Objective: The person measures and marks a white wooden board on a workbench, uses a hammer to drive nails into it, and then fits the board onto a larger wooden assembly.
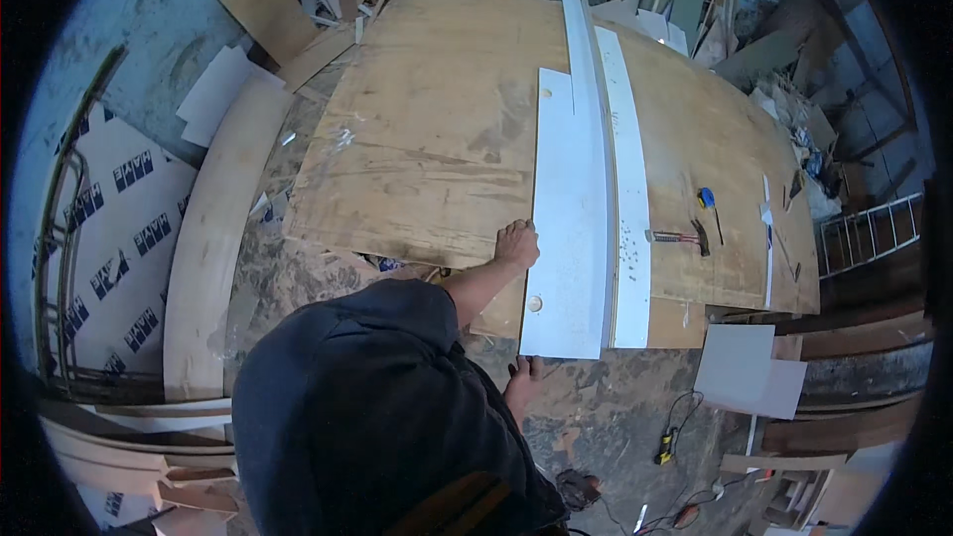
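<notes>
Item: wide white rectangular laminate panel (568,228), flat on the large brown plywood sheet (427,139), near end overhanging the sheet's edge.

1. Your left hand (517,243): fingers spread flat at the panel's left edge, pressing, gripping nothing.
2. Your right hand (523,374): just under the panel's near end; grip cannot be told.
3. Right of the panel: 2 narrow white strips (625,199), then a hammer (680,236).

Step, as judged: aligning the panel. Next calls for steady, even pressure.

Even, dim daylight, soft shadows, mild glare off the white panel (571,228), heavy fisheye bending, black vignette at rim, slight overall softness.
</notes>
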